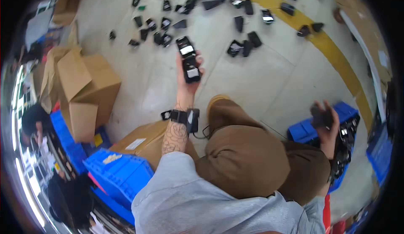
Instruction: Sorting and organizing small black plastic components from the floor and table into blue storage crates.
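My left hand (185,85), wearing a black strapped device (185,119) at the wrist, is closed around a black plastic housing (191,67) with pale labels. It shows two sections in line; whether these are one piece or two I cannot tell. On the right, my right hand (330,131) grips a dark plastic piece (321,118), smeared by motion, so its shape is unclear. This hand is over a blue bin (301,131) filled with black plastic parts (344,152).
Many black wedge-shaped parts (211,4) lie scattered over the pale floor (273,72) ahead, some on a curved yellow line (336,57). Open cardboard boxes (103,80) and blue crates (120,173) stand at left. Other people (69,200) are at the far left.
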A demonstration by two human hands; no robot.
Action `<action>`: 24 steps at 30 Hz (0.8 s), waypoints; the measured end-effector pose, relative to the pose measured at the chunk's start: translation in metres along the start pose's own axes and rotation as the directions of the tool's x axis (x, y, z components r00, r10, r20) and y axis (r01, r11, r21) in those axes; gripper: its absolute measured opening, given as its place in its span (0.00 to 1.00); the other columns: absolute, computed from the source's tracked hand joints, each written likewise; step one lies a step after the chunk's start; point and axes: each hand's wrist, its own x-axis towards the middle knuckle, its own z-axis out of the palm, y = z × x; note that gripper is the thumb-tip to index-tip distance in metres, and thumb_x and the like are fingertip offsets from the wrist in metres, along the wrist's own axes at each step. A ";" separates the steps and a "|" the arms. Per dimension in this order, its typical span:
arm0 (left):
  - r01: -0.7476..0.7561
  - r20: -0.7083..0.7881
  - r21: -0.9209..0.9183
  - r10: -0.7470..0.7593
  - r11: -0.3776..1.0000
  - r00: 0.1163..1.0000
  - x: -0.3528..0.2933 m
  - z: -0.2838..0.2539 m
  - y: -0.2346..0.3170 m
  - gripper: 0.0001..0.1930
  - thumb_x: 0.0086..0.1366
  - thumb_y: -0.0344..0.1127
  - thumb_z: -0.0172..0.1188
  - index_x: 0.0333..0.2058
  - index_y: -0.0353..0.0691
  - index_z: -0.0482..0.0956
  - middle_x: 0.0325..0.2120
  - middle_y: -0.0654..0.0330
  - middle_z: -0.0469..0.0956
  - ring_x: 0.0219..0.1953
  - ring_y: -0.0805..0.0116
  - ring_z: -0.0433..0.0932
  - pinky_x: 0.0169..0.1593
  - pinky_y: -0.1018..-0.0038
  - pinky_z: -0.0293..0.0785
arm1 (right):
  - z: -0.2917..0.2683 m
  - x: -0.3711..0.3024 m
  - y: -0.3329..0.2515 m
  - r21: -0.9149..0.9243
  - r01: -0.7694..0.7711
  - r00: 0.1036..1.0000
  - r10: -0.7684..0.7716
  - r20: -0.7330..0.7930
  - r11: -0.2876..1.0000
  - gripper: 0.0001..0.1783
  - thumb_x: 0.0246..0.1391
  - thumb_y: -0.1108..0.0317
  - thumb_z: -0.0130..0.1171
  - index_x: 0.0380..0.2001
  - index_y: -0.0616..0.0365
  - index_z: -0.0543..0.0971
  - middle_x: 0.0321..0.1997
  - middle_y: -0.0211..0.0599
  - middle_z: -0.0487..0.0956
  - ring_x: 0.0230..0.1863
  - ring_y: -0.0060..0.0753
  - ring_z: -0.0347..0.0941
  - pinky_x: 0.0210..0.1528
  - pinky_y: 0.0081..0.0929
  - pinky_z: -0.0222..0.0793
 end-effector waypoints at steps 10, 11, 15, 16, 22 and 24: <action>0.473 0.555 0.564 -0.735 0.676 0.389 -0.005 0.228 -0.134 0.31 0.70 0.58 0.33 0.57 0.37 0.62 0.39 0.49 0.75 0.22 0.73 0.74 0.18 0.78 0.75 | 0.024 -0.078 -0.035 -0.405 0.481 0.828 -0.555 -0.081 0.778 0.27 0.57 0.59 0.51 0.55 0.65 0.70 0.54 0.49 0.74 0.55 0.38 0.70 0.58 0.29 0.64; 0.483 0.544 0.606 -0.772 0.632 0.328 -0.007 0.237 -0.139 0.31 0.70 0.58 0.33 0.58 0.37 0.61 0.39 0.49 0.75 0.22 0.72 0.74 0.18 0.78 0.75 | 0.011 -0.103 -0.038 -0.502 0.479 0.705 -0.656 -0.269 0.720 0.23 0.58 0.60 0.50 0.52 0.65 0.72 0.52 0.45 0.75 0.55 0.34 0.70 0.57 0.27 0.64; 0.525 0.539 0.670 -0.830 0.525 0.143 -0.024 0.268 -0.157 0.33 0.70 0.57 0.33 0.63 0.36 0.55 0.39 0.45 0.75 0.23 0.72 0.75 0.17 0.78 0.74 | -0.102 -0.205 -0.009 -0.887 0.247 0.044 -0.919 -0.393 0.391 0.13 0.59 0.68 0.54 0.44 0.63 0.79 0.46 0.36 0.78 0.50 0.28 0.72 0.54 0.24 0.64; 0.519 0.533 0.680 -0.835 0.518 0.135 -0.027 0.270 -0.162 0.33 0.70 0.57 0.33 0.63 0.36 0.55 0.39 0.45 0.75 0.23 0.72 0.75 0.17 0.78 0.74 | -0.134 -0.216 0.004 -0.821 0.280 -0.120 -0.830 -0.544 0.498 0.14 0.59 0.65 0.55 0.43 0.63 0.79 0.46 0.38 0.79 0.49 0.28 0.72 0.54 0.24 0.65; 0.519 0.385 0.797 -0.922 0.309 -0.043 -0.050 0.290 -0.202 0.31 0.71 0.56 0.32 0.57 0.35 0.65 0.38 0.41 0.75 0.26 0.69 0.76 0.17 0.77 0.75 | -0.228 -0.271 0.053 -0.798 -0.456 -0.256 -0.917 -0.307 0.395 0.23 0.55 0.56 0.59 0.50 0.58 0.76 0.52 0.49 0.75 0.51 0.41 0.72 0.59 0.32 0.62; 0.529 0.391 0.793 -0.918 0.301 -0.064 -0.051 0.290 -0.203 0.30 0.71 0.55 0.32 0.56 0.35 0.65 0.38 0.42 0.76 0.27 0.70 0.76 0.20 0.77 0.76 | -0.184 -0.245 0.043 -0.539 -0.783 -0.289 -0.949 -0.126 0.310 0.25 0.56 0.57 0.59 0.53 0.60 0.74 0.54 0.51 0.74 0.52 0.42 0.72 0.58 0.34 0.63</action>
